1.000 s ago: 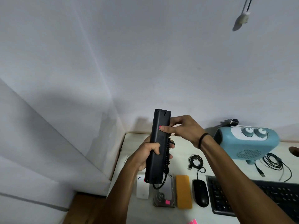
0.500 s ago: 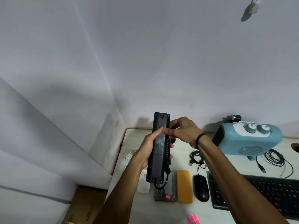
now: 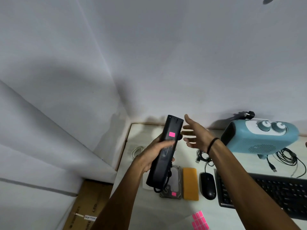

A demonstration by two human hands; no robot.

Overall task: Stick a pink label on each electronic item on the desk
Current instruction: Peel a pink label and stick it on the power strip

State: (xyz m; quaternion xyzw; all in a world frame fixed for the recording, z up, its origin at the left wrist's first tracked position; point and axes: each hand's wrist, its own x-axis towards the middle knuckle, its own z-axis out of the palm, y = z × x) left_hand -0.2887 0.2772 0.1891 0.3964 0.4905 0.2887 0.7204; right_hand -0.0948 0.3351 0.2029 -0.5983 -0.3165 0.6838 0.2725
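Note:
My left hand (image 3: pixel 155 154) grips a long black power strip (image 3: pixel 164 156), held upright above the desk's left end. A pink label (image 3: pixel 172 134) sits on the strip's upper half. My right hand (image 3: pixel 196 133) hovers just right of the strip with fingers spread, touching nothing. Sheets of pink labels (image 3: pixel 199 220) lie at the desk's near edge. A hard drive (image 3: pixel 172 185) under the strip carries its own pink label (image 3: pixel 173 194).
On the white desk (image 3: pixel 221 211) lie a white device (image 3: pixel 146 185), an orange block (image 3: pixel 190 183), a black mouse (image 3: pixel 207 185), a keyboard (image 3: pixel 274 195), coiled cables (image 3: pixel 203 157) and a blue heater (image 3: pixel 260 136). A cardboard box (image 3: pixel 86 208) stands on the floor at the left.
My right hand has lifted off the power strip and opened, leaving the pink label stuck on it. The strip has tilted slightly to the right in my left hand.

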